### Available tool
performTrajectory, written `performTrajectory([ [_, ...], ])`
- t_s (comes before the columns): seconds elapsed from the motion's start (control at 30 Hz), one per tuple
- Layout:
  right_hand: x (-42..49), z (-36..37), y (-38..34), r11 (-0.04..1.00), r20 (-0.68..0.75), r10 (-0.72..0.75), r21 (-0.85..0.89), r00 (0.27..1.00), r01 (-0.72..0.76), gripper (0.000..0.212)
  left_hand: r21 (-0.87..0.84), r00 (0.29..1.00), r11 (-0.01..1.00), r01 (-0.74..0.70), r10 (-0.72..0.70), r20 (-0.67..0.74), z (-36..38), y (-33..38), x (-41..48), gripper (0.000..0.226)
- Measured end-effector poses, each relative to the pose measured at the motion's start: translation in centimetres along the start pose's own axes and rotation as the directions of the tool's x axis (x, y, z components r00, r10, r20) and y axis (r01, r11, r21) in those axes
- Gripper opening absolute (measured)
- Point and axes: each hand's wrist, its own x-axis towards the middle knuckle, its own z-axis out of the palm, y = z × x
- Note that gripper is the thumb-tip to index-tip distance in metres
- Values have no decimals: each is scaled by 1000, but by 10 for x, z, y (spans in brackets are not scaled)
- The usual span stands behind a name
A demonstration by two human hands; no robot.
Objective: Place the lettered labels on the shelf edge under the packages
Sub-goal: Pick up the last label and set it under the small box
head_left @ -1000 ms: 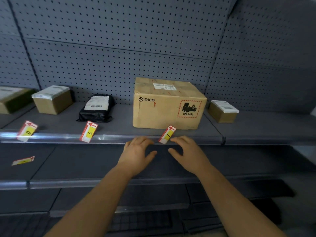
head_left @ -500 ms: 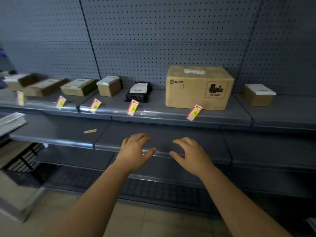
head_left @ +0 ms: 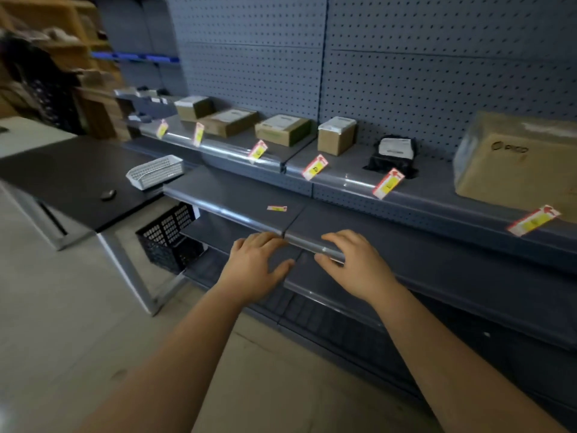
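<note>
The view has swung left since half a second ago: the large brown cardboard box (head_left: 512,164) is now seen at far right, and a black surface (head_left: 62,179) is brought in. The left hand (head_left: 256,264) and right hand (head_left: 352,264) are held palms down, fingers relaxed, empty, over the grey middle shelf (head_left: 237,195). Red-and-yellow lettered labels (head_left: 388,183) are clipped along the upper shelf edge (head_left: 343,182); a loose label (head_left: 276,208) lies on the middle shelf.

We see a dim, grey-lit scene, smeared by motion blur. Pale glare streaks the shelf edge (head_left: 225,150) toward 11 o'clock. Wide-angle distortion bends lines at the rim; the box (head_left: 512,164) at 3 o'clock looks soft.
</note>
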Motion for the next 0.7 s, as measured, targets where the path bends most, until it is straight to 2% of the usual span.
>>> performTrajectory([
  [0.17,59,76,-75,998,36,-44,47,998,42,48,48,997,998,44,-41,-62,-32,-111,-19,47],
  [0.37,102,138,-140,994,88,-68,86,994,60,46,53,995,994,101,-99,-26,-53,-204,-34,48],
  [0.7,166,195,-147,992,151,-51,123,987,33,47,28,989,988,150,-151,6,-32,-280,-12,47],
])
